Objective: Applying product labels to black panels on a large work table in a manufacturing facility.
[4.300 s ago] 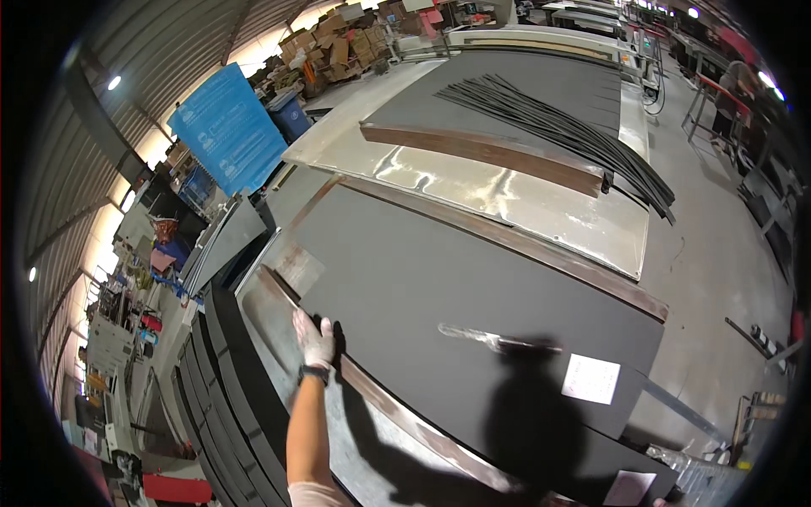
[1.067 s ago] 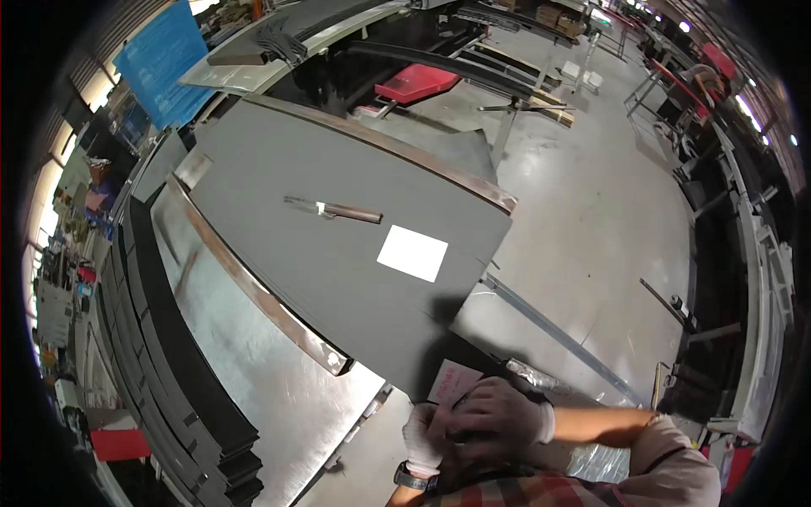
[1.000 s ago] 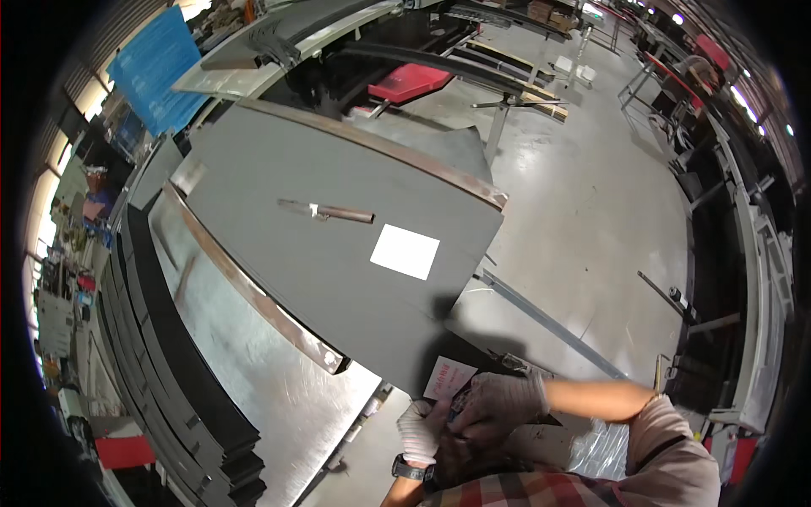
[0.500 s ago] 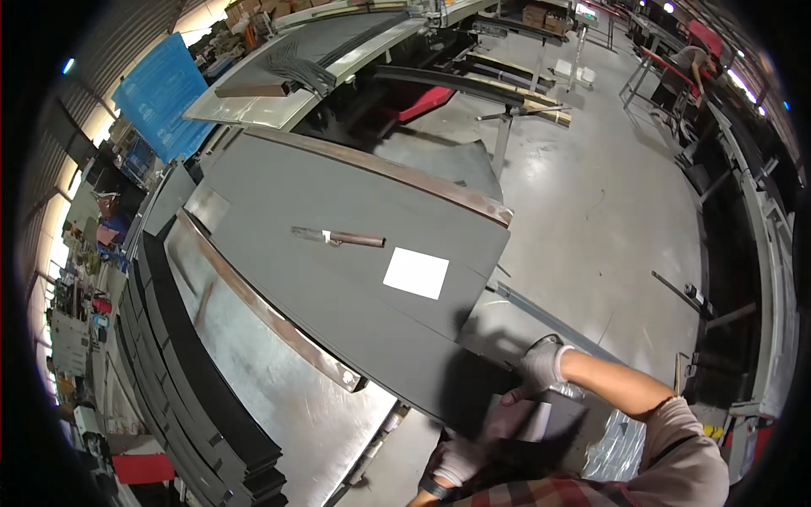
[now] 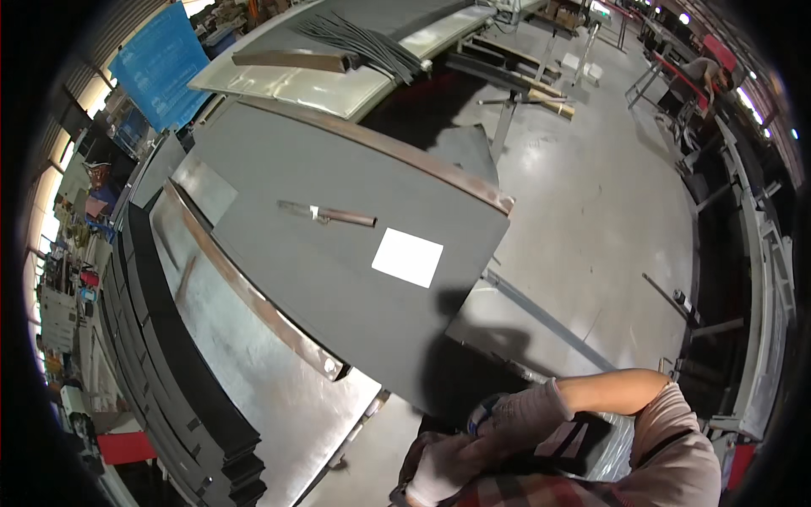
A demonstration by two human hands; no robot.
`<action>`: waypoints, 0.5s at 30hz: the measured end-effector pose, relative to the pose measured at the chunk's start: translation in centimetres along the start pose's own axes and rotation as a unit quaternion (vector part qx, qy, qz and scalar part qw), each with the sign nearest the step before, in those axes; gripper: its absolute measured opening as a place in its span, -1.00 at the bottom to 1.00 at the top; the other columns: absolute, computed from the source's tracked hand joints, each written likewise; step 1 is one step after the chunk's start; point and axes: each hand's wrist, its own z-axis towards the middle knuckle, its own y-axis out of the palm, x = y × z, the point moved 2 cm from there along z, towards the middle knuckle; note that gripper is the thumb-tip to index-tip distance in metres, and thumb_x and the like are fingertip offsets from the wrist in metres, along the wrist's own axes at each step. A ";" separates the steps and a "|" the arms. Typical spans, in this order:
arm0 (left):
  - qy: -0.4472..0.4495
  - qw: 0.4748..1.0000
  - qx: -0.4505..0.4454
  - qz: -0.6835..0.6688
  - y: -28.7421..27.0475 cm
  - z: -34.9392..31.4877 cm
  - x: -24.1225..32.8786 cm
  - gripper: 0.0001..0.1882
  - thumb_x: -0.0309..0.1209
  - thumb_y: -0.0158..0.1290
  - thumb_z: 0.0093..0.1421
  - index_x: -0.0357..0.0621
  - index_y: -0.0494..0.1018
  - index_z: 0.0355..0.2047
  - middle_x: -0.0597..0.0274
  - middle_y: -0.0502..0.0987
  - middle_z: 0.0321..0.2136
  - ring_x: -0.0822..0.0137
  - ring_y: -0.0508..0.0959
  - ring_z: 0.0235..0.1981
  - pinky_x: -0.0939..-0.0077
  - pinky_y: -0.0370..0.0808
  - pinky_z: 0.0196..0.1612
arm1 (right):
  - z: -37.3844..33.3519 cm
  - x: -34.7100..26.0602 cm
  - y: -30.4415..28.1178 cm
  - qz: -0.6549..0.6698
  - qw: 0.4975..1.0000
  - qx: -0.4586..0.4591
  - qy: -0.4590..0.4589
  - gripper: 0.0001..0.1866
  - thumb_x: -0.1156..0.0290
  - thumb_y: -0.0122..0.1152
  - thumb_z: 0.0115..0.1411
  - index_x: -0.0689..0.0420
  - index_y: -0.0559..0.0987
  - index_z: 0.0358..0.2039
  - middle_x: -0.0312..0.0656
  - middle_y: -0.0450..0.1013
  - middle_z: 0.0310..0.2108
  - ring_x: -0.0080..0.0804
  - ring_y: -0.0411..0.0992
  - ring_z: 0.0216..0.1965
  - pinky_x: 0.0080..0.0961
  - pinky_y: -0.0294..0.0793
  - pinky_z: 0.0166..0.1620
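My left hand (image 5: pixel 438 470), in a pale work glove, is low in the view beside the near end of the dark grey sheet stack (image 5: pixel 338 279). Its fingers are hidden by my right hand and shadow. My right hand (image 5: pixel 517 417), gloved too, crosses over close to the left one. Its fingers are curled, with a small bluish edge at them that I cannot make out. On the stack lie a blank white paper (image 5: pixel 408 258) and a knife-like tool (image 5: pixel 342 217) with a brown handle and white wrap, both apart from my hands.
Rusty metal bars (image 5: pixel 253 287) edge the stack on both long sides. Dark strips (image 5: pixel 169 338) are piled at the left. A far table holds loose black strips (image 5: pixel 363 44) and a brown bar (image 5: pixel 291 60). A grey rail (image 5: pixel 549 321) runs at right; another person (image 5: pixel 701 72) bends far off.
My right hand has moved left and down, from the sheet's near right corner to over my left hand. The view has shifted slightly; paper and tool keep their places on the stack.
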 end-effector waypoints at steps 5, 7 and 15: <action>-0.097 0.991 0.088 -0.028 -5.6 -1.2 -8.8 -0.76 -0.41 0.20 0.09 -0.22 0.41 -0.61 0.25 0.48 -0.67 0.51 0.46 -0.62 0.47 0.37 -0.55 | -3.3 13.6 3.0 -0.025 0.957 0.228 0.180 -0.71 0.27 0.18 0.12 0.17 0.60 -0.20 -0.11 0.52 -0.47 -0.42 0.50 -0.33 -0.53 0.47 -0.24; -0.078 0.993 0.083 -0.044 -3.5 3.1 -17.5 -0.80 -0.32 0.11 0.18 -0.22 0.52 -0.39 0.24 0.56 -0.48 0.47 0.52 -0.38 0.55 0.45 -0.28 | -1.1 18.7 5.4 0.210 0.940 0.175 0.202 -0.74 0.24 0.19 0.08 0.18 0.59 -0.36 -0.14 0.51 -0.52 -0.36 0.51 -0.36 -0.35 0.44 -0.30; -0.004 0.958 0.109 -0.265 3.9 7.4 -25.1 -0.52 -0.06 0.02 0.20 -0.25 0.45 -0.09 0.12 0.51 -0.14 0.26 0.46 -0.07 0.42 0.39 0.00 | 0.8 12.1 8.5 0.297 0.748 0.445 0.393 -0.73 0.30 0.31 -0.04 0.19 0.56 -0.35 -0.08 0.44 -0.32 -0.20 0.39 -0.14 -0.33 0.39 -0.08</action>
